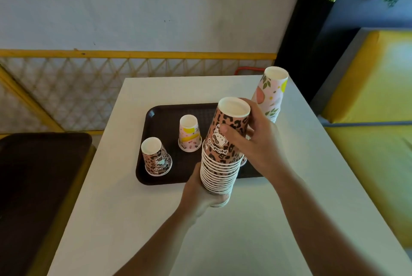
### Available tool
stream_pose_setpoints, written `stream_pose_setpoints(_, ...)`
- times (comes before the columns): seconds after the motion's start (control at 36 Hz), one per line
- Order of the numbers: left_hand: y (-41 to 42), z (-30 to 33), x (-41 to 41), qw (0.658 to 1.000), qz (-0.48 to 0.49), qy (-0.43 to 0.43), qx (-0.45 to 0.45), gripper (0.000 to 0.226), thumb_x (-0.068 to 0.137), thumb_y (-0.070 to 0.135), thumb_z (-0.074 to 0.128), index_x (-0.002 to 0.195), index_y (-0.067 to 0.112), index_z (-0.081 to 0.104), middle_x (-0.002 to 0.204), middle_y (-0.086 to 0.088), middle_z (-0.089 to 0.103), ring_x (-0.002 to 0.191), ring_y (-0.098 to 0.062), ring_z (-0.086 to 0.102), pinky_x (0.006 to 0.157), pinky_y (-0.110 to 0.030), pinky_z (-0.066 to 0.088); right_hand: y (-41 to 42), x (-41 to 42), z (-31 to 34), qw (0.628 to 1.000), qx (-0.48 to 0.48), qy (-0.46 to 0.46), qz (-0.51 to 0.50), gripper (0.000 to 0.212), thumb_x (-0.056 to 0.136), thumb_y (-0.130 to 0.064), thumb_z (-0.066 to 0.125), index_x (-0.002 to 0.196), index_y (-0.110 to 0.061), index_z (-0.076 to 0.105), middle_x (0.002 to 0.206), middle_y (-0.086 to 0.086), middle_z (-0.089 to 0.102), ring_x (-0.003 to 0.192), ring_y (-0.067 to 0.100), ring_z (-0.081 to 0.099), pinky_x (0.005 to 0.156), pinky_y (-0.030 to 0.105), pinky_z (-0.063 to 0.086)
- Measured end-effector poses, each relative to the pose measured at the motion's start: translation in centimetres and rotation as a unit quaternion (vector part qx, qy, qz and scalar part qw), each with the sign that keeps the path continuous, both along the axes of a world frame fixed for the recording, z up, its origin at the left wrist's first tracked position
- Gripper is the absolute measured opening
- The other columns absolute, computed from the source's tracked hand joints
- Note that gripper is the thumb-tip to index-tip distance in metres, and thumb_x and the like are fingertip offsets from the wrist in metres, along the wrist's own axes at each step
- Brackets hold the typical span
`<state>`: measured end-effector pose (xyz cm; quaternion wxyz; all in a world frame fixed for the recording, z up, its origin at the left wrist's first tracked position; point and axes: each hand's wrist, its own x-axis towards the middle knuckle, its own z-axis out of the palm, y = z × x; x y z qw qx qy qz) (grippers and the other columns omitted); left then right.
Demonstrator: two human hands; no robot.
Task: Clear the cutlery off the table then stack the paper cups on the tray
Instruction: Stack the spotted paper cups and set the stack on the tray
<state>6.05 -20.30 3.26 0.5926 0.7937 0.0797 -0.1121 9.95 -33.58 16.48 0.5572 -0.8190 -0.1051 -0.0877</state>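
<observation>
A tall stack of upside-down leopard-print paper cups (219, 164) is held above the white table, near the front edge of the dark brown tray (165, 119). My left hand (200, 195) grips the bottom of the stack. My right hand (249, 139) grips the top cup (231, 124), thumb on its printed side. On the tray stand two single upside-down cups: a leopard-print one (156, 157) and a pink and yellow one (189, 134). A second tall stack with a leaf and fruit print (270, 92) rises behind my right hand. No cutlery is in view.
The white table (133, 220) runs from the wall toward me. A dark tray-like surface (38, 175) lies on a seat at the left. A yellow bench (374, 119) is at the right, with a planter above it. A lattice panel lines the wall behind.
</observation>
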Motion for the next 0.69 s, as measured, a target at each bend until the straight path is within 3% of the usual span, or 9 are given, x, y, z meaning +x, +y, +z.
stream_pose_setpoints(0.11,0.2,-0.2,0.2,1.0,0.001,0.001,0.003,0.1,0.037,0.044,0.083,0.13,0.033,0.047,0.118,0.01,0.065,0.111,-0.01,0.061,0.094,-0.042,0.053,-0.1,0.2,0.1,1.0,0.005,-0.013,0.001,0.049,0.078,-0.022,0.072,0.12,-0.027,0.048,0.111,-0.009,0.062,0.105,0.0,0.058,0.078,0.007,0.048)
stream_pose_setpoints(0.28,0.2,-0.4,0.4,1.0,-0.001,0.0,0.0,0.104,0.034,0.045,0.08,0.131,0.031,0.045,0.118,0.009,0.064,0.11,-0.012,0.06,0.092,-0.043,0.053,-0.1,0.6,0.3,1.0,-0.025,-0.008,0.015,0.058,0.075,-0.03,0.072,0.127,-0.024,0.047,0.117,-0.008,0.058,0.105,-0.001,0.055,0.078,0.003,0.046)
stream_pose_setpoints(0.5,0.3,-0.8,0.5,1.0,0.007,-0.002,0.004,0.098,0.039,0.041,0.084,0.129,0.034,0.046,0.116,0.011,0.065,0.108,-0.01,0.061,0.091,-0.043,0.054,0.0,0.7,0.3,1.0,0.005,-0.023,-0.004,0.049,0.075,-0.027,0.072,0.119,-0.024,0.051,0.11,-0.01,0.061,0.102,-0.002,0.058,0.079,0.012,0.051)
stream_pose_setpoints(0.69,0.1,-1.2,0.4,1.0,0.01,-0.001,-0.004,0.095,0.037,0.039,0.084,0.124,0.038,0.047,0.114,0.011,0.066,0.107,-0.01,0.062,0.088,-0.043,0.055,-0.6,1.2,0.7,0.999,0.021,-0.042,-0.015,0.055,0.067,-0.05,0.063,0.114,-0.023,0.054,0.103,-0.015,0.062,0.101,0.002,0.06,0.078,0.02,0.054)
